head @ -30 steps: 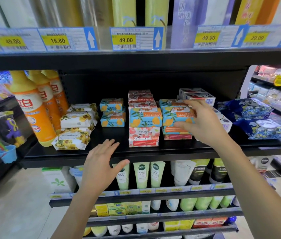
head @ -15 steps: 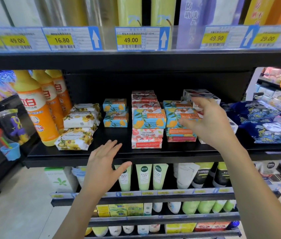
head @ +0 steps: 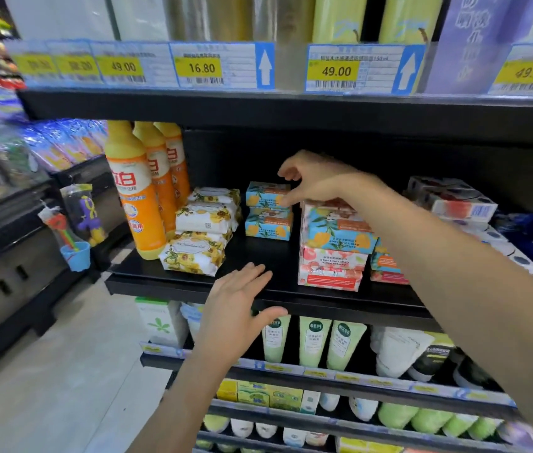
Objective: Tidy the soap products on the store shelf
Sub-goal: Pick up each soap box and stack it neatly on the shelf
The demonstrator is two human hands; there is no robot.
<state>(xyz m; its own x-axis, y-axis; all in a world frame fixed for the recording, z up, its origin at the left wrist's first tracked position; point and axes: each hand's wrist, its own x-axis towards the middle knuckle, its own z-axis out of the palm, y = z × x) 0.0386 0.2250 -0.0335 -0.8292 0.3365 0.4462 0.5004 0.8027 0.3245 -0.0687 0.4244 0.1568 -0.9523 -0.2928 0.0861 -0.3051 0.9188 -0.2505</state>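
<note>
In the head view, a black shelf (head: 268,256) is seen stocked with soap products. Near its middle, towards the back, a low stack of two blue lemon-print soap boxes (head: 268,209) is stood. The right hand (head: 319,181) is stretched out to this low stack. Its fingers are curled, the thumb is raised above the upper box, and one fingertip (head: 291,199) is laid at that box's right end. Because of motion blur, it cannot be told whether the box is pinched or only touched.

Just right of the low stack, a taller stack (head: 333,250) is set nearer the front, with a blue lemon-print box on top of pink boxes. A further stack (head: 386,266) is half hidden behind the right forearm. To the left, floral-wrapped soap packs (head: 203,230) are piled beside a row of orange bottles (head: 134,204) at the shelf's left end. White boxes (head: 454,204) are stacked at the right end.

The left hand (head: 235,312) is spread flat, with straight fingers laid on the shelf's front edge and the thumb held out below it. Nothing is held in it.

Price tags (head: 216,65) are fixed along the shelf above, and green tubes (head: 314,341) are lined up on the shelf below.
</note>
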